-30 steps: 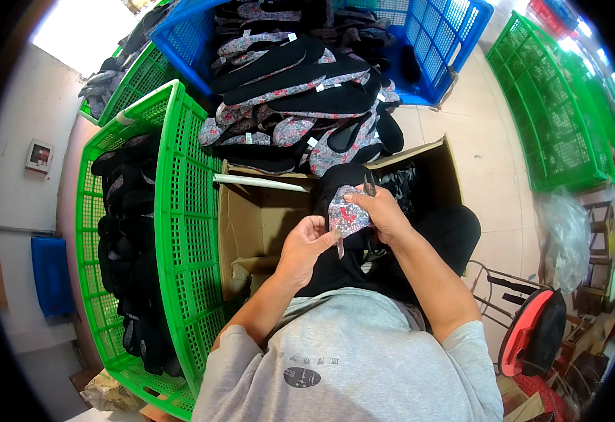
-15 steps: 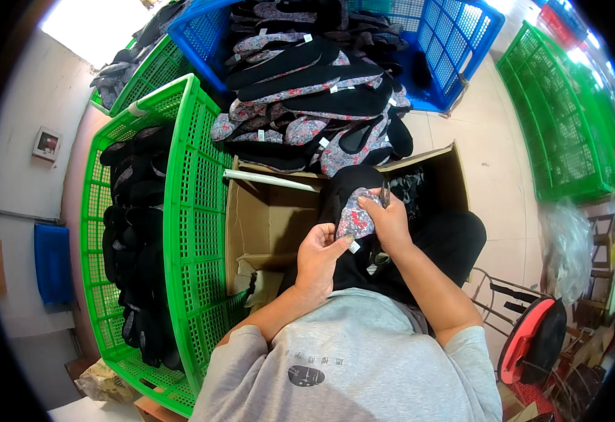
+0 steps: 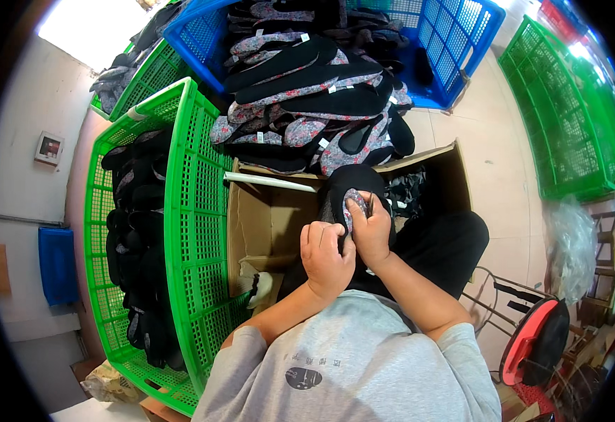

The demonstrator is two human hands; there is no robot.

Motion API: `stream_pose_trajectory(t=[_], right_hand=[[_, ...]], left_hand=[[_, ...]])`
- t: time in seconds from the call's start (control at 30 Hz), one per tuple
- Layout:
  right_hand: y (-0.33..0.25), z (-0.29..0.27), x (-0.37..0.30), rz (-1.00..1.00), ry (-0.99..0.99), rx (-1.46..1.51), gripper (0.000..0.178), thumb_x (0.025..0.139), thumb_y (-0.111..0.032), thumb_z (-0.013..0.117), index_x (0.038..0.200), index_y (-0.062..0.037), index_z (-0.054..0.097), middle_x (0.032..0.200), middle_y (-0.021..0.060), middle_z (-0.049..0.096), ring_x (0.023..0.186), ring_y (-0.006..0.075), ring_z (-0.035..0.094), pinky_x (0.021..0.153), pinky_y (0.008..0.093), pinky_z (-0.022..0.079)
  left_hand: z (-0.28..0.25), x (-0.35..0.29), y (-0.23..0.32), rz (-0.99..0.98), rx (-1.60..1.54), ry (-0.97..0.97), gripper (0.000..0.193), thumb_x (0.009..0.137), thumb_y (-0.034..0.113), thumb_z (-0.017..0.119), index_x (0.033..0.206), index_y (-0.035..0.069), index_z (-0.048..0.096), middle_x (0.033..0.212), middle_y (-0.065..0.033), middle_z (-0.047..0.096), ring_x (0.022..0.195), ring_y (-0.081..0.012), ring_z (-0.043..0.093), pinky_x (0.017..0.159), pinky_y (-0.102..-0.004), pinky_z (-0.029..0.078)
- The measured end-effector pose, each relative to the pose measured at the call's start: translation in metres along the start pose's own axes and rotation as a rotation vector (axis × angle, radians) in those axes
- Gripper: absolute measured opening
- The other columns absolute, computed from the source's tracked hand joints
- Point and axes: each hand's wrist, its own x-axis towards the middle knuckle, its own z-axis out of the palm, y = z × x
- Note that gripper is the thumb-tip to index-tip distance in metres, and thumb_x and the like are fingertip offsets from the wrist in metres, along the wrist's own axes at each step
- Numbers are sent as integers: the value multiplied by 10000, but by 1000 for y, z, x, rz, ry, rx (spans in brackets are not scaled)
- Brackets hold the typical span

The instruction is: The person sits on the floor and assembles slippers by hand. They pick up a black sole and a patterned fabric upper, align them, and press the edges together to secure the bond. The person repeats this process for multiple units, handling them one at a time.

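Note:
A floral-patterned slipper [image 3: 350, 202] with a black sole is held between my hands above my lap. My left hand [image 3: 326, 254] has its fingers curled round the near end, hiding much of it. My right hand [image 3: 370, 232] grips the other side, thumb on the flowered fabric. A slim dark tool [image 3: 371, 204], perhaps thread snips, sticks up from between the right fingers. Just beyond my knees lies a heap of similar slippers [image 3: 307, 98], floral fabric with black soles and small white tags.
Behind the heap stands a blue plastic crate [image 3: 455, 42]. A green crate [image 3: 189, 232] of black slippers is close on my left. A cardboard box [image 3: 272, 211] with a white tube [image 3: 268, 181] across it surrounds my legs. Another green crate [image 3: 560, 119] is at far right.
The slipper has been turned, so its floral face now shows only as a narrow strip. My left hand has rolled over, its knuckles facing up. The right hand has shifted slightly left.

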Motion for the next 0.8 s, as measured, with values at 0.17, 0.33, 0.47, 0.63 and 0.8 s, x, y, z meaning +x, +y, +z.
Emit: stream_pose_trajectory(t=[0.17, 0.33, 0.47, 0.63, 0.8], right_hand=[[5, -21, 9, 70, -234, -8, 343, 946, -186, 647, 1195, 47, 610, 1002, 93, 697, 817, 109, 613, 767, 266, 501], [-45, -87, 5, 365, -403, 309, 336, 952, -107, 613, 1256, 34, 585, 1071, 112, 698, 803, 118, 683, 758, 229, 517], [-22, -91, 17, 145, -213, 30, 334, 882, -151, 716, 1177, -20, 629, 1039, 66, 682, 847, 96, 600, 785, 242, 496], [-6, -58, -1, 110, -345, -244, 363, 815, -63, 697, 1158, -11, 591, 1037, 121, 669, 965, 200, 641, 864, 307, 487], [8, -56, -7, 69, -306, -172, 288, 814, -44, 670, 1082, -27, 566, 1011, 200, 654, 953, 356, 642, 831, 392, 496]], left_hand=[[10, 3, -24, 138, 84, 44, 222, 664, -30, 643, 831, 54, 524, 823, -127, 535, 782, -335, 527, 746, -446, 421], [-6, 9, -42, 114, 104, 47, 229, 655, -37, 639, 828, 47, 516, 846, -151, 532, 830, -356, 527, 778, -456, 424], [-6, 8, -41, 163, 24, 7, 250, 665, -67, 634, 866, 33, 525, 913, -164, 569, 880, -363, 556, 813, -441, 453], [-18, 2, -46, 190, -104, -115, 244, 726, -62, 656, 936, 15, 560, 1014, -183, 604, 898, -362, 598, 778, -437, 498], [-48, 6, -16, 286, -49, -361, 497, 662, 110, 833, 1144, 117, 714, 1136, -196, 584, 980, -347, 602, 822, -433, 509]])
